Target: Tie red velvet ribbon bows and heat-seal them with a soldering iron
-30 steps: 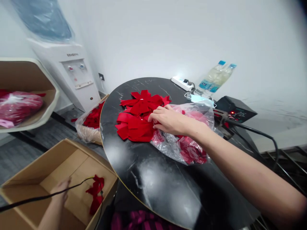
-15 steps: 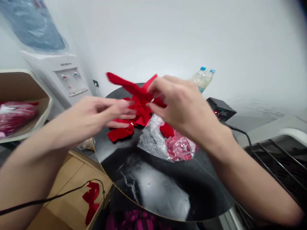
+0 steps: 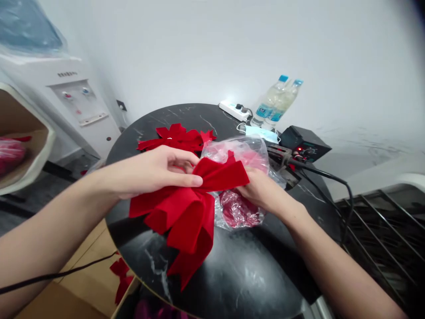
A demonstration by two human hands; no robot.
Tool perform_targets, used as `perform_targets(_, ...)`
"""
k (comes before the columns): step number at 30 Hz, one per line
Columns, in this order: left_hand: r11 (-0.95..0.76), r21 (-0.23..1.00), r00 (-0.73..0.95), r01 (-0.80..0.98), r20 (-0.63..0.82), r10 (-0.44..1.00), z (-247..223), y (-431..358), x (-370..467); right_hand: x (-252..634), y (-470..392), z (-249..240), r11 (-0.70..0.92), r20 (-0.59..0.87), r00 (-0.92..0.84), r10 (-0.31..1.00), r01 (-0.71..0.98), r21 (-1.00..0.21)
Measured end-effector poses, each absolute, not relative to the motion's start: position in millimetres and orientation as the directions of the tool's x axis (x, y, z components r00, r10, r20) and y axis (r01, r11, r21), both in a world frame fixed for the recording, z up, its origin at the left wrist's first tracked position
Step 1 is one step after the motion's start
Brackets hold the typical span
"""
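A bunch of red velvet bows point(image 3: 191, 212) is pinched in my left hand point(image 3: 166, 173), its thumb across the front near the knots. The bows' loops and tails fan out over the near part of the table. My right hand point(image 3: 257, 188) is at the clear plastic bag point(image 3: 242, 148), which holds more red and pink pieces. A bow end covers its fingers, so I cannot see whether they grip anything. Behind my left hand, more red bows point(image 3: 177, 135) lie in a pile on the black round table point(image 3: 152, 119).
At the back of the table are a white power strip point(image 3: 234, 110), two bottles point(image 3: 274, 102) and a blue face mask point(image 3: 262, 134). A black control box point(image 3: 305, 146) with a cable stands at right, near a wire rack point(image 3: 388, 235). Below left, a cardboard box point(image 3: 89, 261) contains red bows.
The left hand was reaching over the pile and now has a bunch of bows nearer to me. My right hand, earlier with a red bow above the table, has lowered to the bag.
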State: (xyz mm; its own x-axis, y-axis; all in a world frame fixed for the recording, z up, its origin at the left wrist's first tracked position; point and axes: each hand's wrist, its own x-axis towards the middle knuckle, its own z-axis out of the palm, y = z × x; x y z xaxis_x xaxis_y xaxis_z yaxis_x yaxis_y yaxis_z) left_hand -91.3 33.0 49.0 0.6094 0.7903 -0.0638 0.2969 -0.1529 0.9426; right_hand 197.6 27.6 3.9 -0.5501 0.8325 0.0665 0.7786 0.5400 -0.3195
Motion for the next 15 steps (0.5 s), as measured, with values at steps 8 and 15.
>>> perform_targets(8, -0.218, 0.875, 0.727, 0.432, -0.196, 0.658, 14.2, 64.0, -50.0, 207.0, 21.7, 4.4, 0.505, 0.025, -0.522, 0.852, 0.809, -0.302)
perform_targets(15, -0.334, 0.778, 0.712, 0.532, -0.198, 0.673, 12.0, 63.6, -51.3, 216.3, 30.1, -3.9, 0.451, 0.104, -0.448, 0.888, 0.805, -0.384)
